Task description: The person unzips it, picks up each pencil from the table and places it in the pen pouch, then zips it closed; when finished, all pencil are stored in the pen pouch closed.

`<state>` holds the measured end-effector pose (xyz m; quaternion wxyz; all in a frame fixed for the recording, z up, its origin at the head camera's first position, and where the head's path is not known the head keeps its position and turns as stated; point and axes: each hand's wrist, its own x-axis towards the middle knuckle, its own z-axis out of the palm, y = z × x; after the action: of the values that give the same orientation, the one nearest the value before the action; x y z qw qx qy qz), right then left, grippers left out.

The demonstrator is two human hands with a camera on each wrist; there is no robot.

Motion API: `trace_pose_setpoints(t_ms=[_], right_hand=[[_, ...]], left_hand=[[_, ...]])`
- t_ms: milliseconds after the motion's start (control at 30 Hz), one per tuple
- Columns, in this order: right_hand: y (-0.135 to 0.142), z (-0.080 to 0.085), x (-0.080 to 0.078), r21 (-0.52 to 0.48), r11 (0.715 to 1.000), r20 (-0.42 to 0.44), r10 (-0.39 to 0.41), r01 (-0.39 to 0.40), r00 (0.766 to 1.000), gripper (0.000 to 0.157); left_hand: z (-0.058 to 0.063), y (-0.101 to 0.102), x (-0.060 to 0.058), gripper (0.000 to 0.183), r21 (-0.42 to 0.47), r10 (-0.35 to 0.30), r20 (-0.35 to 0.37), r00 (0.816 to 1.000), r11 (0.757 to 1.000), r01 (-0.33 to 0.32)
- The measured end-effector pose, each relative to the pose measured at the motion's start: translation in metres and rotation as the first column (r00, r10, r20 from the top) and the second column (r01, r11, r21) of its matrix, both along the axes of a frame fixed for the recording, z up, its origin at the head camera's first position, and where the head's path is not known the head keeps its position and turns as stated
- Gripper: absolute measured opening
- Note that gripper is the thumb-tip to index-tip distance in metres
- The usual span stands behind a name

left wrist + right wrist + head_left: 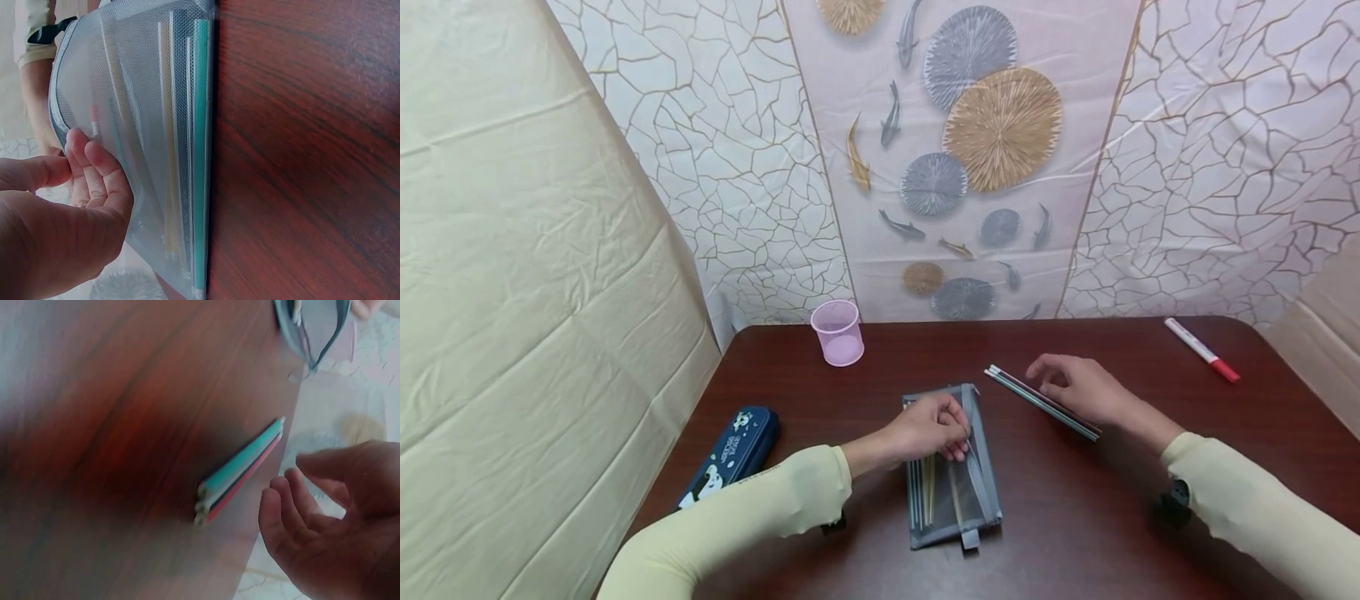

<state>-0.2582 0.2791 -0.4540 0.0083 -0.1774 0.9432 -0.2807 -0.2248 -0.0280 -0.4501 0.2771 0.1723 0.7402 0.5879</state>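
A grey mesh zip pouch lies on the table, with several pencils showing through its mesh, one of them green. My left hand pinches the pouch's zip edge between thumb and fingers. In the right wrist view the pouch mouth gapes. To the right of the pouch a small bunch of loose pencils, green, pale and red, lies side by side on the wood. My right hand hovers beside this bunch, its fingers loosely bent and apart from the pencils, holding nothing.
A pink cup stands at the back left of the dark table. A dark blue pencil case lies at the left edge. Toward the back right lies a white marker with a red cap. Patterned cloth hangs behind.
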Motion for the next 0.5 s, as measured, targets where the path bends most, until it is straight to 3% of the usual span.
trace_pose_setpoints(t_ms=[133,267,500], right_hand=[[0.012,-0.006,-0.014,-0.057,0.997,0.161,0.063,-0.054,0.985,0.025],[0.026,-0.013,-0.027,-0.197,0.977,0.324,0.138,-0.076,0.936,0.033],[0.047,-0.022,-0.038,-0.338,0.938,0.413,0.224,-0.080,0.883,0.044]], left_hand=[[0.000,0.000,0.000,0.005,-0.012,-0.001,-0.002,1.000,1.000,0.001],[0.000,0.000,-0.001,0.005,-0.024,-0.005,-0.006,1.000,1.000,0.005],[-0.002,0.000,-0.002,0.005,-0.031,-0.010,-0.007,1.000,0.999,0.010]])
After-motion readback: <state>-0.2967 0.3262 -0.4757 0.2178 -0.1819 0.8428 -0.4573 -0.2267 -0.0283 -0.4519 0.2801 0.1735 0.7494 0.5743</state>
